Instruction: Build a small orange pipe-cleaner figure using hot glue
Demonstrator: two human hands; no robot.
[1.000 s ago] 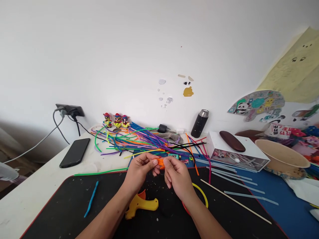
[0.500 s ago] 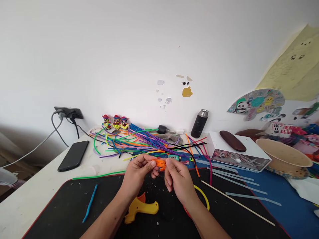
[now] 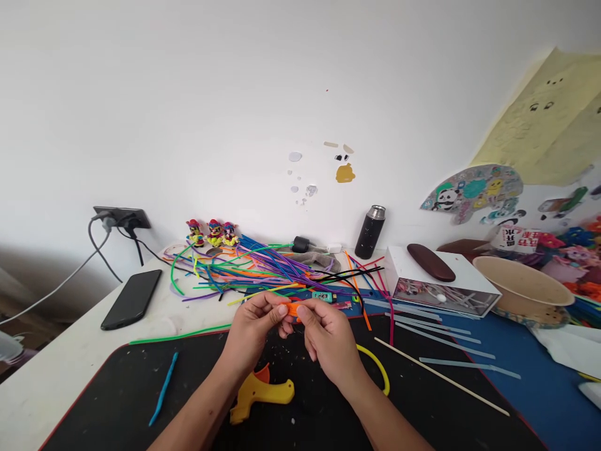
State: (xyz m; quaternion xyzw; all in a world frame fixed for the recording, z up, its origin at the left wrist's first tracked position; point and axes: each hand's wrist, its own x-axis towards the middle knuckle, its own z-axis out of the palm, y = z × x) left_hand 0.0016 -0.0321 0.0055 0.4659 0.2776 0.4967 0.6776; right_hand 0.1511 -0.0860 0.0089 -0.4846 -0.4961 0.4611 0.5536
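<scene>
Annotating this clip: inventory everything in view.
Wall: one, white, back
Desk: one, white, below
Mat: one, black, on desk
Sheet: one, blue, right
Socket: one, dark, wall left
Stickers: several, mixed, wall
Paper: one, yellow, wall right
Phone: one, black, desk left
Figurines: three, multicoloured, desk back
Strips: many, mixed, desk back
Flask: one, black, by wall
Box: one, white, right
Case: one, brown, atop box
Bowl: one, beige, right
Translucent sticks: several, pale, right
Wooden stick: one, pale, mat right
Rod: one, blue, mat left
Tool: one, yellow, mat centre
Curved piece: one, yellow, mat right
Orange piece: one, orange, centre
Left hand: one, bare, pinching orange piece
Right hand: one, bare, likewise
</scene>
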